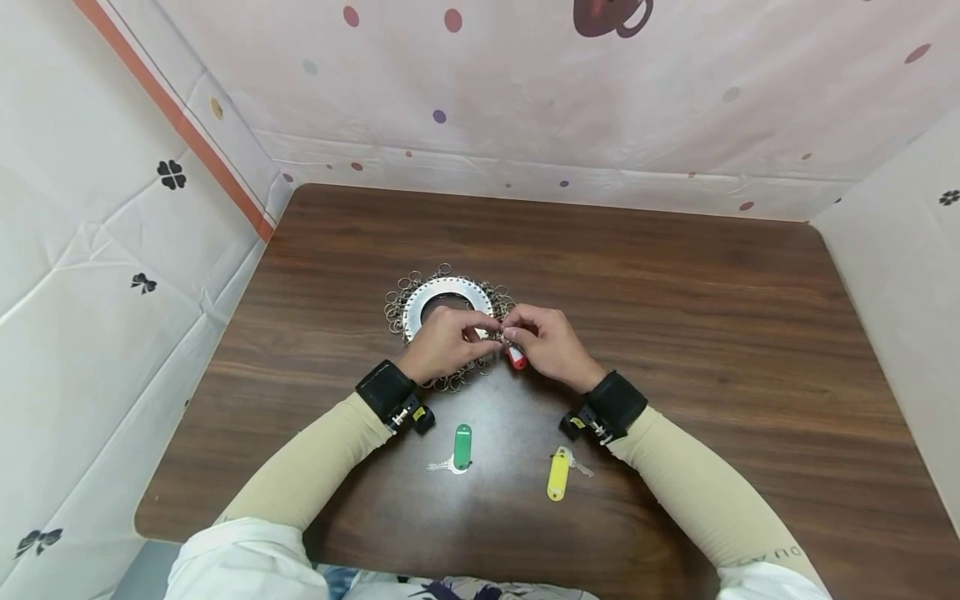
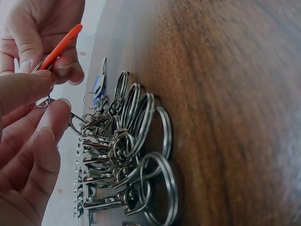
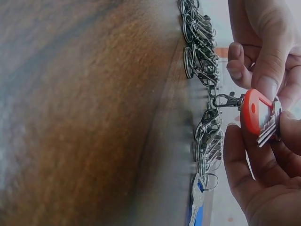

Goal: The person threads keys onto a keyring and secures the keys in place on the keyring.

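Observation:
A red key tag [image 3: 252, 112] with a silver key [image 3: 269, 128] is held between both hands at the right edge of a round metal key ring holder [image 1: 412, 315]. My left hand [image 1: 444, 343] pinches a small metal split ring [image 2: 47, 101] by the tag, thumb against index finger. The right hand [image 1: 553, 346] grips the tag and key with thumb and fingers. A swivel clasp [image 3: 229, 100] from the holder reaches to the tag's end. Many clasps with split rings [image 2: 162, 188] hang round the holder, and my left hand covers part of its front.
Nearer me on the brown wooden table [image 1: 675, 333] lie a green key tag [image 1: 462, 446] with a key and a yellow key tag [image 1: 558, 477] with a key. A blue key tag [image 3: 199, 212] with a key hangs on the holder's far side.

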{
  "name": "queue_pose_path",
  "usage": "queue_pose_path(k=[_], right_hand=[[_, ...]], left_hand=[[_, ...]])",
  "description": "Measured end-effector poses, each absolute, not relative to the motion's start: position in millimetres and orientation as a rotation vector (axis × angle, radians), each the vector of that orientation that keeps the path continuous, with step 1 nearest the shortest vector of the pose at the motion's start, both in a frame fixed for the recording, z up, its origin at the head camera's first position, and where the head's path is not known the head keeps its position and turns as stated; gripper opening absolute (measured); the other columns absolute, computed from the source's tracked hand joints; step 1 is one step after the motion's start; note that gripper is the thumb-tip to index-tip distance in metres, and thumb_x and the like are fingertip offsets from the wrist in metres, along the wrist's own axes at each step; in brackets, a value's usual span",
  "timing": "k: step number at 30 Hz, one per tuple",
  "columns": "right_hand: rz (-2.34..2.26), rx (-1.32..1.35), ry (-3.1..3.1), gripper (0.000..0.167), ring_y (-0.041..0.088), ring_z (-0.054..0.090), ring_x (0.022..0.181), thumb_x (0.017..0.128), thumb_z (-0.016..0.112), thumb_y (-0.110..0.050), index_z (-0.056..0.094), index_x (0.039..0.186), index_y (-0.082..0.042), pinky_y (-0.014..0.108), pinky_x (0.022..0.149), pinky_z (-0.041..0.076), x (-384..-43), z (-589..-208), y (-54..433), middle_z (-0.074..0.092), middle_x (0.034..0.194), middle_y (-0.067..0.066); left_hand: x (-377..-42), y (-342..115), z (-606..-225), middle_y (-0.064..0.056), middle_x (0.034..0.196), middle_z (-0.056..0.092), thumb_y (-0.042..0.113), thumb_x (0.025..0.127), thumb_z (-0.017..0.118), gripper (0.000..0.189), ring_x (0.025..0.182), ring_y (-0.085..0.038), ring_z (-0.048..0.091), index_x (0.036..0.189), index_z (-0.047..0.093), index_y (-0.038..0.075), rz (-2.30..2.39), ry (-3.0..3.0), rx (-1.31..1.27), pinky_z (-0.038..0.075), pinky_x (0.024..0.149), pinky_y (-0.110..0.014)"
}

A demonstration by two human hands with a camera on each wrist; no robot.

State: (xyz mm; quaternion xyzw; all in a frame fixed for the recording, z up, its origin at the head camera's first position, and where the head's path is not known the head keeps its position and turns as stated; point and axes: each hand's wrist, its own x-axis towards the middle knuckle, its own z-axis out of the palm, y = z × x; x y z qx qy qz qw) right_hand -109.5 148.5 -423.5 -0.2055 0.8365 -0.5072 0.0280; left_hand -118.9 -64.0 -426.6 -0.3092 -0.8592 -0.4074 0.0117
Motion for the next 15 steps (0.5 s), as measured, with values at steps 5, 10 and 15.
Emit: queue_pose_path(k=[5, 10, 15], right_hand=[[-1.568, -0.649, 2.58, 0.01, 0.017, 0.062, 0.078, 0.097, 0.068, 0.0, 0.074, 0.091, -0.006, 0.026, 0.072, 0.049, -109.9, -425.0, 149.1, 0.074, 0.087, 0.009], [-1.57, -0.668, 2.581, 0.011, 0.017, 0.062, 0.078, 0.097, 0.068, 0.0, 0.074, 0.09, -0.006, 0.026, 0.073, 0.049, -109.5, -424.3, 149.5, 0.073, 0.087, 0.01], [-1.567, -0.669, 2.58, 0.011, 0.017, 0.062, 0.078, 0.097, 0.068, 0.0, 0.074, 0.09, -0.007, 0.025, 0.073, 0.049, -109.4, -424.4, 150.4, 0.073, 0.087, 0.009]], left_hand=[[-119.2, -64.3, -427.0, -0.005, 0.095, 0.082, 0.02, 0.086, 0.086, 0.023, 0.065, -0.003, 0.069, 0.108, 0.081, 0.012, -1.282, -2.68, -0.964, 0.053, 0.058, -0.018], [-119.4, -63.9, -427.9, -0.005, 0.094, 0.082, 0.02, 0.086, 0.086, 0.022, 0.064, -0.004, 0.07, 0.106, 0.081, 0.012, -1.293, -2.669, -0.976, 0.053, 0.058, -0.018], [-119.4, -63.5, -428.8, -0.005, 0.096, 0.082, 0.02, 0.086, 0.086, 0.022, 0.065, -0.007, 0.071, 0.106, 0.081, 0.012, -1.305, -2.681, -0.974, 0.054, 0.059, -0.018]])
